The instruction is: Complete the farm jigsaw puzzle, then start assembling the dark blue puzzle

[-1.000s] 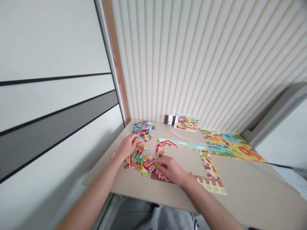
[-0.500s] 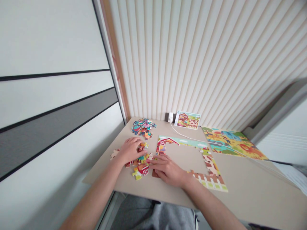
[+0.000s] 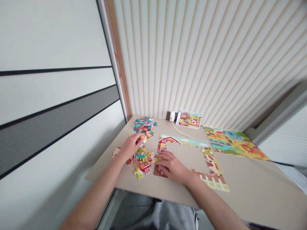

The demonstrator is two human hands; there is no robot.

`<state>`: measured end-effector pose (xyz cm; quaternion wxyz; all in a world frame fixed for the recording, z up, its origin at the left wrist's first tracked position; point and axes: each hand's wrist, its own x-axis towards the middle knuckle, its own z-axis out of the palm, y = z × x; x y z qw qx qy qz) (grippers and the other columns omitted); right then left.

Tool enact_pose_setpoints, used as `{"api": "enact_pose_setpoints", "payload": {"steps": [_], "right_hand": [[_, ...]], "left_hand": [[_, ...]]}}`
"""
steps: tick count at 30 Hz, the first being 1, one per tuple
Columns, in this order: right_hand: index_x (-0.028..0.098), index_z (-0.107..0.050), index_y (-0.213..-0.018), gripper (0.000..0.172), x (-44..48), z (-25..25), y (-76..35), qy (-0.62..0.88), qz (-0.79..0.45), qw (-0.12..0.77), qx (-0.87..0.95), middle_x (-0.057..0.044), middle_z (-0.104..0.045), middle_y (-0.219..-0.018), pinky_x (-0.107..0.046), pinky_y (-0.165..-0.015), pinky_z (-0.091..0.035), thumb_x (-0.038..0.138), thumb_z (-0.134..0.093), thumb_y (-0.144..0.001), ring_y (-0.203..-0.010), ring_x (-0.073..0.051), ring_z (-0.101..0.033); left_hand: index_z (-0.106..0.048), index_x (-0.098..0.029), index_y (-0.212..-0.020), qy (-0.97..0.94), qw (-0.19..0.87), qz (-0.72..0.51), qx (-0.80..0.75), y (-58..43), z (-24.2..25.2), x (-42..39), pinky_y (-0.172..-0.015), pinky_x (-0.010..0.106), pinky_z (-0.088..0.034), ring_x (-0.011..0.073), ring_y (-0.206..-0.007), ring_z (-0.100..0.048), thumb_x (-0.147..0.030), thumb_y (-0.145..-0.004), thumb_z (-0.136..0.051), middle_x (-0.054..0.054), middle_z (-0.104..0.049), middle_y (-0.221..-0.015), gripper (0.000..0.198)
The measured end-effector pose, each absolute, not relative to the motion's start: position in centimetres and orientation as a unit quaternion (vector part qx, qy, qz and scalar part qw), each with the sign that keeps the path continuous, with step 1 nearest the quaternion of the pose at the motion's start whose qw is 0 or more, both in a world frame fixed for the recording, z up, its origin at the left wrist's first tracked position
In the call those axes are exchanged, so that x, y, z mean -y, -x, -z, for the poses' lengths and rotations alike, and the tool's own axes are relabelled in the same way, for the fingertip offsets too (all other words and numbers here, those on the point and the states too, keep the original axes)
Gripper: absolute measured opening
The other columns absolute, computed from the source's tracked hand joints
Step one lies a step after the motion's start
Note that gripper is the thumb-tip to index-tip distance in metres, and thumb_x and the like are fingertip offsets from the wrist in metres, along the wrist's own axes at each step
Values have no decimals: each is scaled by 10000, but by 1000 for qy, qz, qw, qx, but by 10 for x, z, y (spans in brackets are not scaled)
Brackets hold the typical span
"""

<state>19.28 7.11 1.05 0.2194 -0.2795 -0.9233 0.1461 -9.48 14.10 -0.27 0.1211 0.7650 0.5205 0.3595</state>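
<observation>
My left hand pinches a small yellowish jigsaw piece, lifted just above the loose pieces. Below it lies a pile of farm-coloured jigsaw pieces, with a red barn piece at its near side. On the left edge of a partly joined puzzle border rests my right hand, its fingers stretched out and slightly bent. The fingertips reach toward the pile and cover part of that border. Red barn, cow and white fence show along the border, and bare table shows inside it.
Another heap of bluish puzzle pieces lies at the back left. A farm picture card leans by the wall beside a white plug. Its cable crosses the table over a finished animal puzzle.
My left hand has risen off the pile, moving slightly away from me with a piece between its fingers. My right hand stays at the border with its fingers a little more bent. The view has shifted slightly.
</observation>
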Motion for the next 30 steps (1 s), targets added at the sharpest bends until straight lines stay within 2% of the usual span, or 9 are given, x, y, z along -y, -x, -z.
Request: {"api": "enact_pose_setpoints", "payload": {"steps": [5,9,13,16,18,21,24,27,30], "right_hand": [[279,-708,-1236,316,-71,-12,-194,283,-149,221,922,-79,-630,-1381,-459,-1138,-378,205,-560,-967,-1322,-243,-517],[269,-708,-1233,308,-71,-12,-194,282,-154,220,921,-76,-625,-1385,-458,-1139,-373,210,-553,-974,-1323,-246,-510],[268,-708,-1233,304,-70,-12,-193,283,-156,222,920,-77,-628,-1380,-457,-1131,-379,213,-546,-981,-1315,-243,-514],[267,-711,-1227,296,-69,-12,-193,285,-155,227,918,-80,-632,-1374,-457,-1126,-384,221,-540,-989,-1310,-244,-517],[263,-714,-1220,291,-69,-12,-193,284,-153,229,919,-83,-635,-1370,-456,-1125,-385,223,-539,-990,-1309,-244,-518],[263,-714,-1217,290,-69,-12,-193,281,-149,226,921,-80,-638,-1364,-453,-1129,-380,216,-550,-983,-1310,-244,-517],[263,-710,-1220,290,-69,-12,-194,282,-145,220,923,-78,-641,-1356,-448,-1135,-374,210,-560,-977,-1312,-240,-515],[262,-709,-1218,286,-69,-12,-194,280,-140,216,925,-82,-643,-1349,-449,-1135,-377,215,-562,-978,-1317,-237,-514],[261,-704,-1229,297,-68,-12,-194,273,-138,219,927,-82,-647,-1340,-447,-1141,-374,206,-558,-976,-1323,-233,-510]], "left_hand": [[-549,-242,-1389,-696,120,-433,-560,101,1,-143,-906,334,-534,223,-990,-697,-365,-1006,-445,63,-725,-1141,416],[-523,-238,-1403,-680,125,-444,-569,105,1,-142,-862,330,-543,213,-921,-707,-359,-1004,-444,59,-737,-1096,424],[-571,-252,-1333,-717,184,-416,-528,96,0,-136,-823,311,-545,206,-906,-716,-369,-994,-483,39,-753,-1054,369],[-565,-272,-1343,-762,206,-367,-491,85,-1,-133,-853,322,-544,208,-959,-713,-343,-996,-486,26,-755,-1065,363],[-570,-268,-1338,-784,178,-353,-480,81,-2,-133,-941,354,-525,221,-1057,-688,-325,-995,-486,43,-731,-1158,358],[-597,-240,-1298,-786,80,-362,-495,87,-7,-130,-1074,413,-450,251,-1204,-611,-292,-998,-462,84,-670,-1282,334],[-606,-232,-1274,-767,23,-361,-529,103,-11,-115,-1072,421,-448,254,-1189,-606,-290,-1010,-434,92,-675,-1250,321],[-633,-247,-1227,-782,29,-303,-544,119,-9,-87,-1032,416,-476,254,-1136,-628,-319,-993,-482,75,-694,-1217,288],[-623,-270,-1290,-812,20,-222,-540,128,-3,-60,-1114,471,-405,282,-1246,-575,-358,-954,-565,67,-663,-1311,352]]}}
